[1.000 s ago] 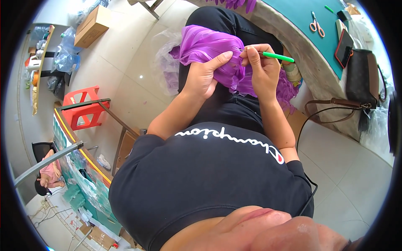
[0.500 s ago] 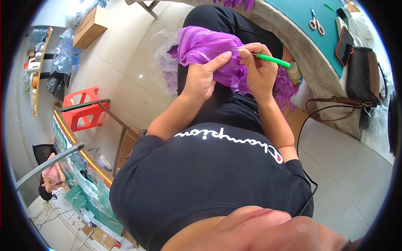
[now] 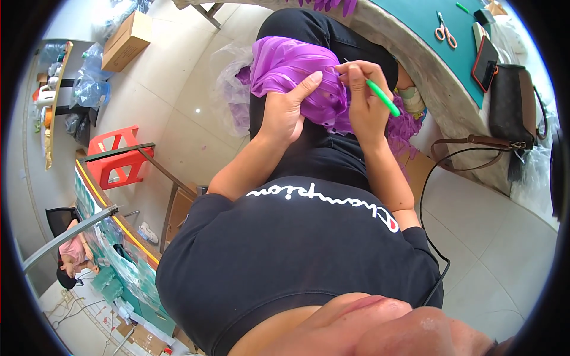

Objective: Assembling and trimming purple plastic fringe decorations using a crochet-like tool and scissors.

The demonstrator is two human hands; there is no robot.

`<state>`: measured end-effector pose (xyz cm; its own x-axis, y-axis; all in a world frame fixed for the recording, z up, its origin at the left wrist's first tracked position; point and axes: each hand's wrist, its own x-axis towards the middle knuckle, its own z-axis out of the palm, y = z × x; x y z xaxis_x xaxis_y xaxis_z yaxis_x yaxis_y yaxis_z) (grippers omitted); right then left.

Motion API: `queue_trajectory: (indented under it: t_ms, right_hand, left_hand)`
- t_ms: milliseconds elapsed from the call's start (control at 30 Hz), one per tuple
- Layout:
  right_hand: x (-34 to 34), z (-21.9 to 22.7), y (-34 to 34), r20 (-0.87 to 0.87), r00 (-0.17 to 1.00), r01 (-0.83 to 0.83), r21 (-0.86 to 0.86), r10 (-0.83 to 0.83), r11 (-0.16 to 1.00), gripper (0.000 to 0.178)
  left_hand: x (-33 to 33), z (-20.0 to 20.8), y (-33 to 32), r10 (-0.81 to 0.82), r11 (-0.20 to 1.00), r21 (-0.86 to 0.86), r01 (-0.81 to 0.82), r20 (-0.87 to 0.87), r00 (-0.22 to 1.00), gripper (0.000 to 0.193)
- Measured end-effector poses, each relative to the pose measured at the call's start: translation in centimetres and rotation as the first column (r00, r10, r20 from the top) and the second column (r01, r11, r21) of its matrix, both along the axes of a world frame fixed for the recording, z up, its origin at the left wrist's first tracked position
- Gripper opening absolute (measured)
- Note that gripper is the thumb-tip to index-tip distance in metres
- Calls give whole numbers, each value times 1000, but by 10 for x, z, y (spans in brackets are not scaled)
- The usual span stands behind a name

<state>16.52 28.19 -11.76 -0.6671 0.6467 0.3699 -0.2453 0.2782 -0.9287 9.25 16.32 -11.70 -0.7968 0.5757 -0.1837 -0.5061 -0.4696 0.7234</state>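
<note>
A bundle of glossy purple ribbon-like fabric (image 3: 297, 62) rests over my lap, its strips running in curved folds. My left hand (image 3: 287, 110) grips its near side, thumb lying across the top and the other fingers mostly hidden beneath. In my right hand (image 3: 367, 101), at the bundle's right edge, is a thin green-handled tool (image 3: 383, 98). Its handle slants down to the right behind the fingers, and a fine metal tip shows above them. Whether the right fingertips also pinch a strip is too small to tell.
Pink-handled scissors (image 3: 445, 31), a phone (image 3: 485, 65) and a bag (image 3: 512, 107) lie on the green-topped table at right. Clear plastic (image 3: 228, 83) and loose purple strips (image 3: 405, 133) flank my legs. A red stool (image 3: 119, 157) stands left; another person sits beyond a bench.
The right hand has turned the green tool, its handle swinging downward and its tip rising off the purple fabric. My left hand keeps its hold almost unmoved.
</note>
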Motion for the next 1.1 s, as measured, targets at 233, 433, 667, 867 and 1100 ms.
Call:
queue_trajectory:
  t_ms: [233,433,667,867,1100]
  right_hand:
    - [-9,-3,-10,-25,983,177,387,-182,905,19]
    - [-9,-6,-10,19,989,136,301,-149,944,16]
    - [25,-20,64,-47,844,523,287,-534,802,14]
    - [196,-46,231,-246,156,771,635,-956,-38,29]
    - [271,-26,248,-33,270,743,642,-962,186,23]
  left_hand:
    - [10,-3,3,58,994,-75,-77,-226,972,20]
    - [9,-7,7,152,980,-68,-186,-347,926,17]
    - [-29,-14,-8,320,947,9,-320,-51,946,20]
    - [-65,-21,-25,404,915,17,-404,-29,914,22]
    - [-80,-36,-35,381,924,-28,-381,-3,925,21]
